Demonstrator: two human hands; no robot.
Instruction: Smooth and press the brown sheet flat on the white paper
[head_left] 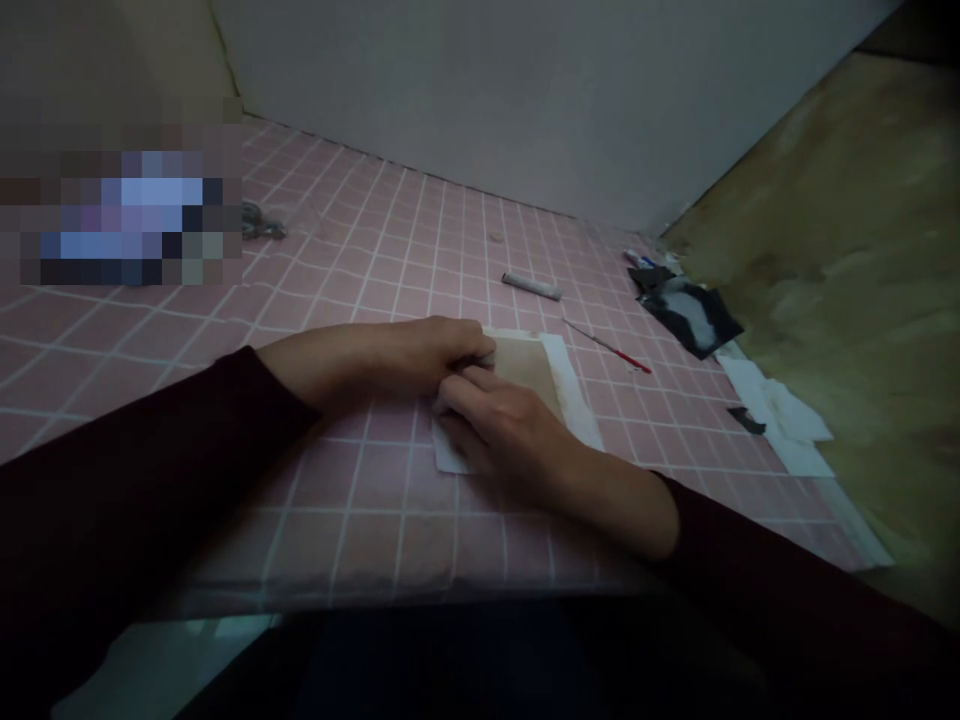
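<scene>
My left hand [439, 352] and my right hand [506, 415] meet over a tan sheet [528, 372]. This sheet lies on a larger white sheet [576, 385], whose edges show around it. The left hand is closed, with its fingers curled down at the left side of the sheets. My right hand is closed too, thumb and fingers drawn together against the left fingertips. A small greyish bit shows between the hands; what they pinch is mostly hidden and I cannot tell its kind.
A pink checked tablecloth [375, 250] covers the table. Beyond the sheets lie a grey tube-like stick [531, 287] and a thin tool with a red handle [631, 361]. Black sheet pieces [694, 318] and white paper [780, 410] lie along the right wall. A blurred patch hides the far left.
</scene>
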